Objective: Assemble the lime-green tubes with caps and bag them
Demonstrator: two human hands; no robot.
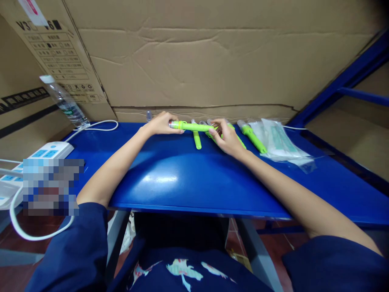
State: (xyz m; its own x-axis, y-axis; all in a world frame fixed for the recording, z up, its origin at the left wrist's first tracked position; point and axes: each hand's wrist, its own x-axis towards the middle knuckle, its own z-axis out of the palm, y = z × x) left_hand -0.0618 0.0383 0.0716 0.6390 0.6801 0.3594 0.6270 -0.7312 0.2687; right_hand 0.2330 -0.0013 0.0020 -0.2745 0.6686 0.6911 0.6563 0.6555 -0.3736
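Observation:
Both my hands reach to the far side of a blue table (182,178). My left hand (161,123) is closed round the left end of a bright green pen-like tube (191,126) held level just above the table. My right hand (226,136) pinches the tube's right end with its fingertips. Under and behind my hands lie several more green tubes, one (197,140) pointing toward me and another (253,138) to the right.
Clear plastic sleeves (282,142) are heaped at the right by the green tubes. A plastic water bottle (65,101) leans at the back left. A white power strip (50,152) with its cable lies on the left. Cardboard (197,61) walls the back.

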